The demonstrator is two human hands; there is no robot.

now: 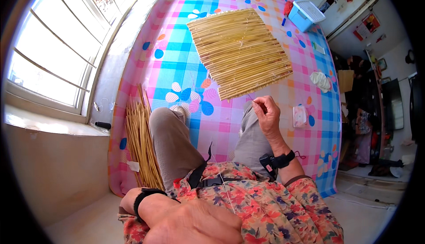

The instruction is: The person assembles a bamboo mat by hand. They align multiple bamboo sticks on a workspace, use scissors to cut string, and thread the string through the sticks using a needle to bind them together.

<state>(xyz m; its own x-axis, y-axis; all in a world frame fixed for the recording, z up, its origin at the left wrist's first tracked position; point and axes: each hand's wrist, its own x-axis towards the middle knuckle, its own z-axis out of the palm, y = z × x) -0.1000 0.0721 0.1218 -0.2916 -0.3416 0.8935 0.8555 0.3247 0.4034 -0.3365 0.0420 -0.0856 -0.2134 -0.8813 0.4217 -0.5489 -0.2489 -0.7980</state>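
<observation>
A mat of yellow-brown reed stalks [241, 51] lies in front of me, its rows bound with thin stitching. Close to the mat's near edge, my right hand [267, 113] pinches a thin, dark, needle-like piece [250, 97] that points toward the stalks. Against my chest at the bottom of the view is my left hand [199, 224], its back showing and its fingers hidden. A fine white thread [225, 184] runs over my lap and down toward that hand. Whether the left fingers hold it, I cannot tell.
Loose reed stalks [142, 142] lie by my left leg. A blue lidded box [305, 16], a small clear container [300, 116] and a crumpled white bag [320, 81] rest on the checked cover [212, 133] to the right. A barred window [57, 45] is at left.
</observation>
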